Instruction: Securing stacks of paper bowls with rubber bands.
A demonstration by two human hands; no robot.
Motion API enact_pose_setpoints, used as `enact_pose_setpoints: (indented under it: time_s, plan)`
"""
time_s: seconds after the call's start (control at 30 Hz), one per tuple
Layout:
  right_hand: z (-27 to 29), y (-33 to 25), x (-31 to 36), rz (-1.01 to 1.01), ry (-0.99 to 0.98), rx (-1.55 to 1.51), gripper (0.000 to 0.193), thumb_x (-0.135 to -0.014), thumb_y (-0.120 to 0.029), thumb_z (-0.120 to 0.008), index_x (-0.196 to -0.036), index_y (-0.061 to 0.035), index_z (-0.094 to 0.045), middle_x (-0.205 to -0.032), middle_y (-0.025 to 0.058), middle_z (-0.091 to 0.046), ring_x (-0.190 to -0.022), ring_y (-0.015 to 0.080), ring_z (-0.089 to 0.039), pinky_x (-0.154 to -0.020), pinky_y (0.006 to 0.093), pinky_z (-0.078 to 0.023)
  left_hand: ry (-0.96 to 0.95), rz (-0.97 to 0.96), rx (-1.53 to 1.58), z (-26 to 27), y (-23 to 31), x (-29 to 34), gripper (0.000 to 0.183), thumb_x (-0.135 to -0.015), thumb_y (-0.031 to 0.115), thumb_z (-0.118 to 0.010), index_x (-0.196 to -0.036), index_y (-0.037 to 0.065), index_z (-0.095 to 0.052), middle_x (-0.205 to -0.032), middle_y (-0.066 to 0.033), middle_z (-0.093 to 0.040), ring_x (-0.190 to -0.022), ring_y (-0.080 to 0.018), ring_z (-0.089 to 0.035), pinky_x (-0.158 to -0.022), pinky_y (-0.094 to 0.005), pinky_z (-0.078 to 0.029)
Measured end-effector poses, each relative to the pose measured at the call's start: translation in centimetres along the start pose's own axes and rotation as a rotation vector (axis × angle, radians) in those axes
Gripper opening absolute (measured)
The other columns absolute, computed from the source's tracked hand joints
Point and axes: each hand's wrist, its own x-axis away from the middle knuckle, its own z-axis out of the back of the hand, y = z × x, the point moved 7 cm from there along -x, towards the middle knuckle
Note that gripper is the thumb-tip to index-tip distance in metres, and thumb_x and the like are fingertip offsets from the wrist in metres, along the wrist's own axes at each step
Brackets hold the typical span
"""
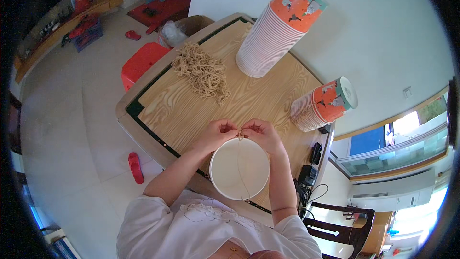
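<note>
hands [218, 136] [263, 135] on string [239, 160] at bucket rim [211, 169]

Cord [240, 163], at the white tub's [221, 163] twelve o'clock: part hidden by your fingers [226, 125]; small items [50, 29] on the shelf [103, 5], your ten o'clock: too small to tell.

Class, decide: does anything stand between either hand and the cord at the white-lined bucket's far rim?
Nothing visible does: the left hand and right hand both pinch the cord at the far rim of the white-lined bucket.
</note>
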Motion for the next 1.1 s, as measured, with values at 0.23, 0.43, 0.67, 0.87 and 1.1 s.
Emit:
enact_pose_setpoints:
  time_s: [0.23, 0.43, 0.67, 0.87, 1.1]
  plan:
    - [-0.2, -0.6, 0.2, 0.043, 0.035, 0.105, 0.008, -0.084, -0.004, -0.061, -0.090, 0.0012, -0.060, -0.080, 0.0021, -0.062, -0.072, 0.0062, -0.057, -0.063, 0.0199, -0.047, 0.020, -0.049, 0.029, 0.2, -0.8, -0.3, 0.013, -0.081, 0.014, -0.064, -0.088, 0.004, -0.061, -0.077, -0.0026, -0.063, -0.070, -0.0099, -0.059, -0.062, -0.0248, -0.048]
    - [0.2, 0.0, 0.1, 0.086, 0.058, 0.270, 0.007, -0.084, -0.005, -0.061, -0.088, 0.0007, -0.059, -0.077, 0.0004, -0.060, -0.069, 0.0047, -0.055, -0.061, 0.0198, -0.045, 0.011, -0.041, 0.032, -0.1, -0.2, -0.1, 0.013, -0.080, 0.014, -0.064, -0.086, 0.003, -0.061, -0.075, -0.0021, -0.062, -0.068, -0.0088, -0.058, -0.060, -0.0240, -0.047]
    - [0.2, 0.0, 0.2, 0.017, 0.133, 0.048, 0.003, -0.085, -0.003, -0.058, -0.086, -0.0005, -0.058, -0.078, -0.0001, -0.059, -0.070, 0.0052, -0.054, -0.061, 0.0193, -0.044, -0.021, -0.036, 0.072, 0.0, -1.1, -0.4, 0.012, -0.080, 0.016, -0.065, -0.086, 0.006, -0.061, -0.075, -0.0013, -0.063, -0.067, -0.0091, -0.059, -0.061, -0.0241, -0.047]
    - [0.7, 0.4, 0.1, 0.033, 0.099, 0.033, 0.004, -0.085, -0.003, -0.058, -0.087, -0.0011, -0.058, -0.076, -0.0003, -0.059, -0.071, 0.0053, -0.054, -0.061, 0.0193, -0.044, 0.000, -0.029, 0.126, -0.5, 0.8, 0.4, 0.015, -0.081, 0.016, -0.066, -0.090, 0.005, -0.062, -0.076, -0.0023, -0.064, -0.071, -0.0102, -0.061, -0.064, -0.0243, -0.049]
    - [0.6, 1.1, -0.3, -0.001, 0.066, 0.035, 0.009, -0.084, -0.002, -0.059, -0.093, -0.0012, -0.058, -0.081, 0.0003, -0.060, -0.072, 0.0062, -0.055, -0.063, 0.0206, -0.045, 0.017, -0.132, -0.012, 0.1, 0.3, -0.3, 0.015, -0.080, 0.014, -0.067, -0.089, 0.003, -0.062, -0.076, -0.0025, -0.064, -0.070, -0.0095, -0.061, -0.063, -0.0239, -0.049]
